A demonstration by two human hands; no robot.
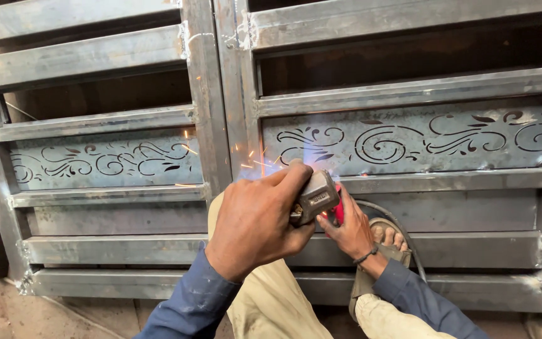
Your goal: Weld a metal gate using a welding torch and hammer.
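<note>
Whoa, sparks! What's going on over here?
A person is working a handheld power tool against a steel gate lying flat in front of them. The left hand grips the top of the tool, and the right hand holds its red handle from below. Sparks and a bluish glare fly where the tool meets the gate, beside a panel cut with scroll patterns. One sandalled foot rests on a lower bar.

- The gate frame [208, 94] is showing bare grey steel, dull and scuffed, with rough weld beads at the joints.
- The scroll-cut panel [409, 141] is looking like thin matt sheet metal.
- The grinder [313, 198] head is gleaming as worn cast metal.
</note>
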